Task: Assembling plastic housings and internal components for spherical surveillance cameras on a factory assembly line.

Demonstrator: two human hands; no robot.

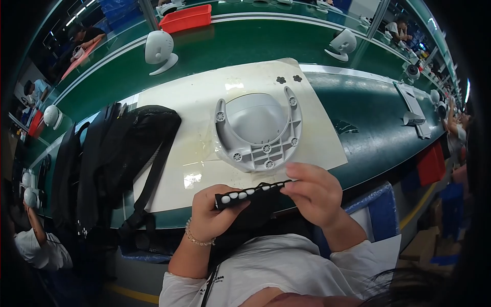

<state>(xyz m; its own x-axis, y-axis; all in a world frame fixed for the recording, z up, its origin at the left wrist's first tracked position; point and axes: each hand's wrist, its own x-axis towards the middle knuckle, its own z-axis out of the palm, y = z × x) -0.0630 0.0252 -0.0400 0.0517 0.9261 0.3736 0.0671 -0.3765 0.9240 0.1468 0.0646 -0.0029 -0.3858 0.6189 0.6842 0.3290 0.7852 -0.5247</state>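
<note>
My left hand (217, 211), with a beaded bracelet at its wrist, grips the left end of a black sheet (261, 205) with a row of white round spots along its upper edge. The fingertips of my right hand (316, 193) are pinched at the sheet's right end. Just beyond my hands, a white plastic housing (258, 128) lies with its curved, ribbed base facing up, showing several round spoked sockets. Two small black flower-shaped pieces, one on the left (281, 80) and one on the right (297, 79), rest beyond it.
A pale mat (197, 102) covers part of the green bench. Black bags (133, 133) are heaped on the left. White devices stand farther back, one at left (159, 51) and one at right (341, 45), near a red tray (185, 18). Other people work around.
</note>
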